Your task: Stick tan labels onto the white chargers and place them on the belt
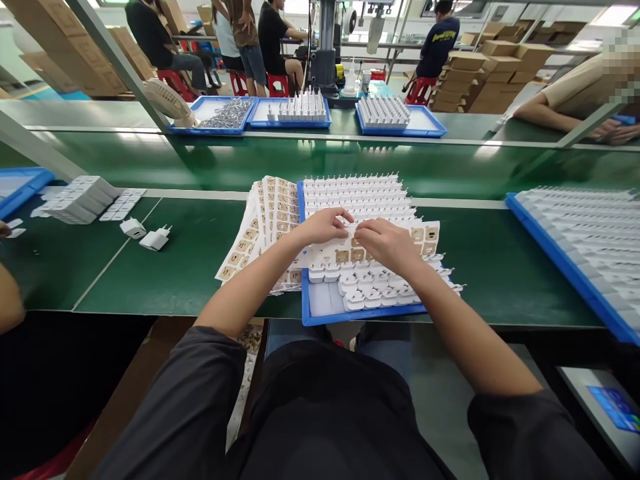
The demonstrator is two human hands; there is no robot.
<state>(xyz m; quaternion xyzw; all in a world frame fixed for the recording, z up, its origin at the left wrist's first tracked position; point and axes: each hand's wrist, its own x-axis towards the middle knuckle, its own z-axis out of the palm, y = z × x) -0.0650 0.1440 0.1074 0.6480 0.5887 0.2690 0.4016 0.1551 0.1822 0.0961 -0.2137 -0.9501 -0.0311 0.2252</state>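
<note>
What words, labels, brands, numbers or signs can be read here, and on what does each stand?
None can be read with certainty.
Navy shirt at the back: yellow lettering, too blurred to read.
Blue patch at lower right: light marks, too blurred to read.
Fanned sticker sheets and sheet at the hands: small marks, too small to tell whether they are text.

The rounded white plug adapters (pixel 356 301) look smooth plastic, the blue rectangular tray (pixel 365 314) slightly glossy plastic; white-and-tan sticker sheets (pixel 271 217) are paper, the green tabletop (pixel 170 273) smooth, faintly shiny, the dark sleeves (pixel 185 393) matt cloth.
</note>
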